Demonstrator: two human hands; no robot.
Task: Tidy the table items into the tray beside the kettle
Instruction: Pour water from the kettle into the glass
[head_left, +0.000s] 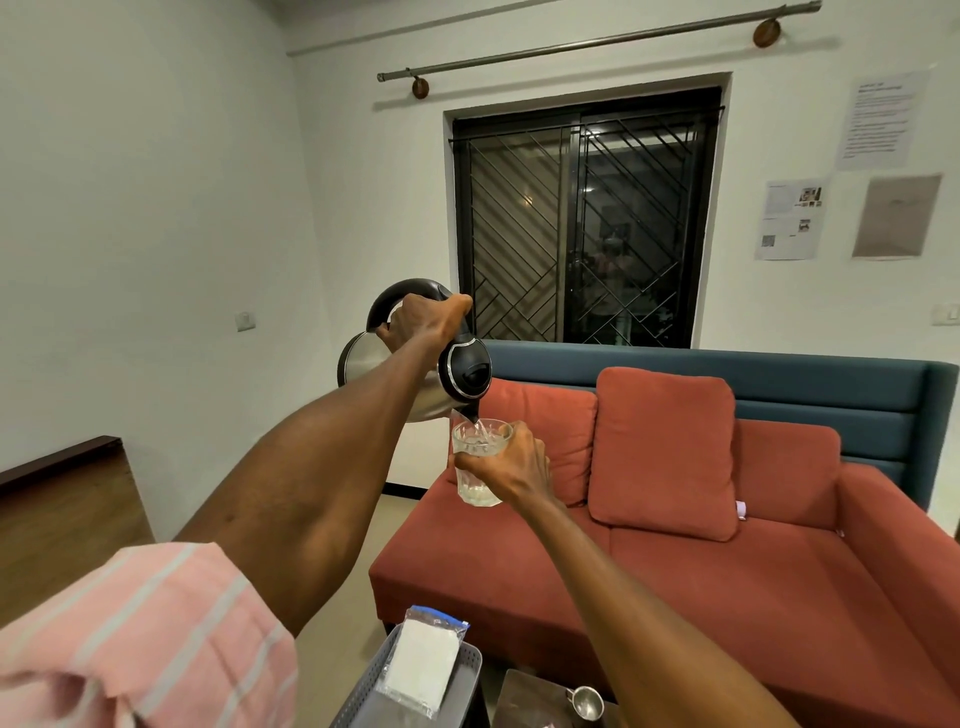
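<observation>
My left hand (423, 325) grips the black handle of a steel electric kettle (462, 371), which is held in the air and tilted with its spout down. Water runs from the spout into a clear glass tumbler (475, 465). My right hand (511, 465) holds that glass just below the spout. At the bottom edge a grey perforated tray (465, 680) holds a clear plastic bag of white contents (426, 660). A small metal cup (587, 702) sits on the dark table (524, 699) to the tray's right.
A red sofa (727, 582) with a teal back and loose cushions stands right behind the table. A wooden board (67, 514) leans at the left wall. A barred dark window (584, 218) fills the far wall.
</observation>
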